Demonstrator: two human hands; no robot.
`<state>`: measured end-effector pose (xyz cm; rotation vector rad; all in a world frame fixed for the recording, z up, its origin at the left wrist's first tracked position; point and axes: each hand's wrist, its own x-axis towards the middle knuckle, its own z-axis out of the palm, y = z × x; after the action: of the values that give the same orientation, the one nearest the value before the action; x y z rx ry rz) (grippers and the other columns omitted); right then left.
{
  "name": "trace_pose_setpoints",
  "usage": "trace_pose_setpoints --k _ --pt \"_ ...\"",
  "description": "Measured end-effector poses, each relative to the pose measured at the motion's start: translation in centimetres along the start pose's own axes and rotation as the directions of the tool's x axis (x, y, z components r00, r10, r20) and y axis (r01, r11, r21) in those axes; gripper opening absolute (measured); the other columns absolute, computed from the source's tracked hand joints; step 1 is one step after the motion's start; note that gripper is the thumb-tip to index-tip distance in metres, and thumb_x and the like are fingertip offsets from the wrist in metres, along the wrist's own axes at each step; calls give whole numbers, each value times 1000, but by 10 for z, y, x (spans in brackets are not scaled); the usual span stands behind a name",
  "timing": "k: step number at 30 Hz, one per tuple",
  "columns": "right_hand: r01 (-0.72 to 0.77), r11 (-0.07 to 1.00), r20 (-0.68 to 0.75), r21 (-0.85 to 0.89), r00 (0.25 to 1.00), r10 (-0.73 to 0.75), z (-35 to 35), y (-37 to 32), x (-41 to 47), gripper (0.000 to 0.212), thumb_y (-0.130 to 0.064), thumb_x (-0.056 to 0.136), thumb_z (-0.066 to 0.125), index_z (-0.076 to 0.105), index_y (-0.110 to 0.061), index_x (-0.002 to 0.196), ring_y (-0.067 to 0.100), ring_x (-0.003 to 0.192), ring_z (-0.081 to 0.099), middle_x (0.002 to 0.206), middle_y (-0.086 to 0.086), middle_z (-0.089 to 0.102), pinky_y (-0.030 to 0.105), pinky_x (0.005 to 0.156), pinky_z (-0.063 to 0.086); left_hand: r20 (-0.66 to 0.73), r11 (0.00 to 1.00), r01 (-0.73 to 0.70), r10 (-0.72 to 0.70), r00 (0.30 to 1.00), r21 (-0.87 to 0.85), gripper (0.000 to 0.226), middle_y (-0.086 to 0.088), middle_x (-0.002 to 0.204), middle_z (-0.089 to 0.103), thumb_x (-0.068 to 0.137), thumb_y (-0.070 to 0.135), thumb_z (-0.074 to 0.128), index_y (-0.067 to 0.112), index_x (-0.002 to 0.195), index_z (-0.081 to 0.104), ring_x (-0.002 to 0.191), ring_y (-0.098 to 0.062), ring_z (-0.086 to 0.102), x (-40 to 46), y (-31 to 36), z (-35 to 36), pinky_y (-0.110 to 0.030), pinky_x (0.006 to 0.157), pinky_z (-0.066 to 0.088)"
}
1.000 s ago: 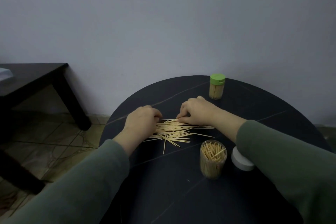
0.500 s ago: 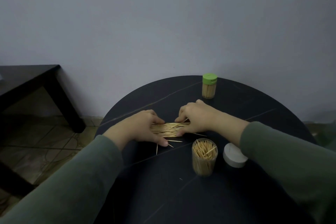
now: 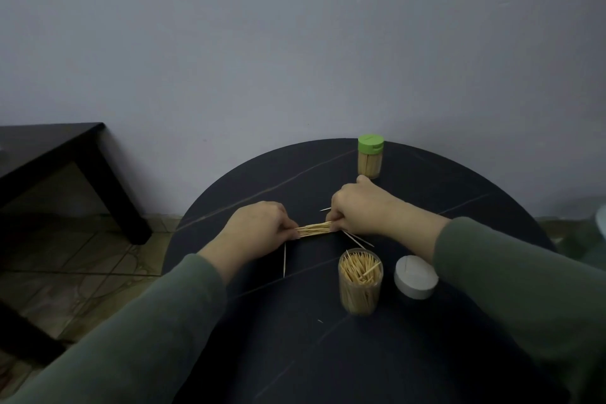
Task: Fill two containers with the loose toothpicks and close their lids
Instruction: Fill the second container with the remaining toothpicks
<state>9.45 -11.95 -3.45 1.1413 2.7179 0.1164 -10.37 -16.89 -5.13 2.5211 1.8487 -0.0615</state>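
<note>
A tight bundle of toothpicks (image 3: pixel 314 229) lies level just above the round black table (image 3: pixel 426 354). My left hand (image 3: pixel 259 228) pinches its left end and my right hand (image 3: pixel 359 207) pinches its right end. A few stray toothpicks (image 3: pixel 284 260) lie on the table near both hands. An open clear container (image 3: pixel 360 282), nearly full of upright toothpicks, stands in front of my right hand. Its white lid (image 3: pixel 415 276) lies just right of it. A filled container with a green lid (image 3: pixel 370 156) on stands at the table's far edge.
A dark side table (image 3: pixel 65 154) stands to the left against the wall. Tiled floor (image 3: pixel 78 259) shows between it and the round table. The grey wall runs close behind the table's far edge.
The spread pile has been swept together between both hands into one tight bundle. A few single toothpicks stayed behind on the table.
</note>
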Motion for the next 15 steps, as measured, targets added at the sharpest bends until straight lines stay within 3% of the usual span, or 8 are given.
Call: trace_pose_setpoints --k 4,12,15 --pt "12 1000 -11 5 1000 -12 1 1 -2 28 -42 95 53 67 -26 113 18 106 55 109 -4 63 41 97 30 -33 998 -5 7 999 60 29 8 116 57 98 45 44 39 117 65 106 -11 54 3 4 2 -33 82 51" --pt "4 1000 -30 -19 1000 -5 3 1 -2 25 -36 98 51 67 -29 115 18 105 56 110 -3 64 38 90 30 -68 997 14 -9 998 80 29 7 115 57 97 46 44 36 115 65 107 -14 54 5 7 3 -33 81 51" --pt "-23 1000 -49 -10 999 22 1 4 -4 27 -33 98 52 67 -25 118 18 108 56 114 -3 64 40 95 30 -95 998 27 -22 995 56 28 8 115 58 97 46 46 37 115 65 109 -13 53 5 5 5 -32 82 50"
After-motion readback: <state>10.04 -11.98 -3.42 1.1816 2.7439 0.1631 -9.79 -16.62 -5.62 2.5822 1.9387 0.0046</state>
